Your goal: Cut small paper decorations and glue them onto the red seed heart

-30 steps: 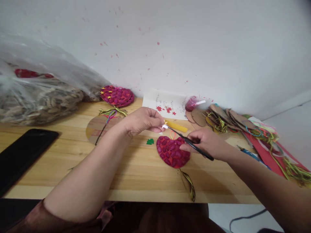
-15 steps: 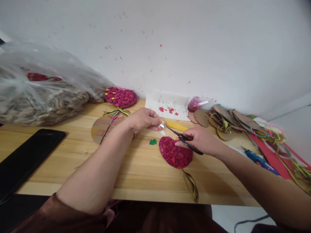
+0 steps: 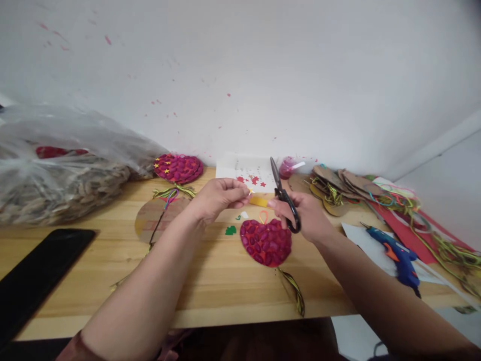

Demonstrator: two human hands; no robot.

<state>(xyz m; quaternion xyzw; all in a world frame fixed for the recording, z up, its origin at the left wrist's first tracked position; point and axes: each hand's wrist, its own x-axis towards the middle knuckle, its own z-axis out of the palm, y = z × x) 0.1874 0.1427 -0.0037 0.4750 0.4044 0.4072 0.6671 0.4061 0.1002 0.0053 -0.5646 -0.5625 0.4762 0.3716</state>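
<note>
My left hand (image 3: 221, 198) is closed in a pinch on a small yellow star (image 3: 251, 191) at its fingertips. In my right hand (image 3: 306, 213) are black-handled scissors (image 3: 278, 178), blades pointing up and away from the star. A yellow strip (image 3: 259, 201) shows between the two hands; I cannot tell whether the right fingertips touch it. Just below the right hand lies a round red piece (image 3: 263, 243) covered in magenta lumps, with an orange loop on top and a yellow-and-black thread tassel (image 3: 295, 291). Green scraps (image 3: 230, 230) and a white scrap (image 3: 244, 214) lie beside it.
Behind the hands, red stars lie on white paper (image 3: 225, 173). Decorated discs (image 3: 178, 168) and a bag (image 3: 75, 190) stand at the left, above a dark phone-like slab (image 3: 45, 271). Cardboard pieces (image 3: 330, 180) and a blue glue gun (image 3: 398, 255) are at the right.
My right hand has drawn the scissors away from the star and turned their blades upward. My left hand still pinches the star. The view has tilted up slightly.
</note>
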